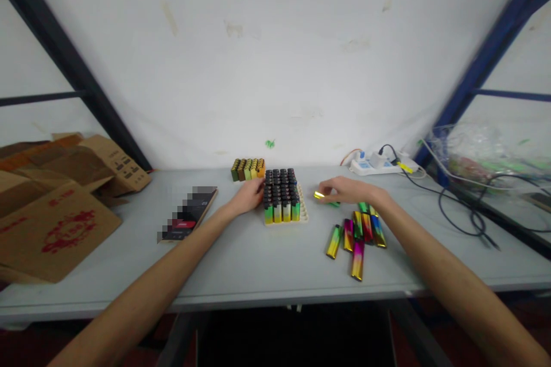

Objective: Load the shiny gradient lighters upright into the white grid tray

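Black-topped lighters (282,195) with green-to-yellow bodies stand upright in rows in a white tray (304,206), whose right-hand slots show bare. My left hand (248,196) grips the left side of this tray, its fingertips partly hidden behind the lighters. To the right of the tray, my right hand (344,186) is closed, with a shiny gold lighter-shaped piece (319,195) at its fingertips. Under that hand a green piece (334,204) shows in part. Several shiny metallic lighter-shaped pieces (357,261) in green, gold and magenta lie loose nearer the front edge, beside my right forearm.
A block of gold-topped lighters (248,168) stands by the wall. On the left lie a dark flat box (191,215), partly blurred out, and opened cardboard boxes (64,212). A power strip (374,167), black cables (451,200) and clear plastic bags (469,152) occupy the right.
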A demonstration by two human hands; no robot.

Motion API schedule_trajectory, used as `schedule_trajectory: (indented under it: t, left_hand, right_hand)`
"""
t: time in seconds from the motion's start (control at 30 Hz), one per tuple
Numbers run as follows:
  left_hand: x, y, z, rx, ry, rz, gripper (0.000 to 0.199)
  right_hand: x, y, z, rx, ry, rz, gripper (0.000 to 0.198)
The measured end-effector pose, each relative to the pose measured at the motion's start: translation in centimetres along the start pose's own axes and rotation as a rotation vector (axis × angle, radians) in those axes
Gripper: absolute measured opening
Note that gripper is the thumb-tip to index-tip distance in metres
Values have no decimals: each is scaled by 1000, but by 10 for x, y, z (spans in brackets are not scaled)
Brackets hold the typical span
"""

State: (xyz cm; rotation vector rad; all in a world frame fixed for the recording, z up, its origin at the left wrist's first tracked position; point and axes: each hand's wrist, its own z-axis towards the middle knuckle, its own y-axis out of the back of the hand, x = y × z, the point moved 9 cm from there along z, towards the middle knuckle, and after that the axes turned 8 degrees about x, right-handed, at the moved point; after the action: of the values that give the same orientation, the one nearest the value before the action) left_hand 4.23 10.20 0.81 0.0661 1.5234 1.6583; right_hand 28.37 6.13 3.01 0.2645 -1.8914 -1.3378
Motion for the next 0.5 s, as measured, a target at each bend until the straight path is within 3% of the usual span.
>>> schedule_trajectory:
  t: [0.3,0.5]
  left_hand:
    - [2,-4,2,27,15,19,25]
    - [-1,-2,1,22,-2,12,30]
  right_hand:
    - [9,32,-1,-476,35,-69,37]
    - [-13,32,4,-513,-37,46,36]
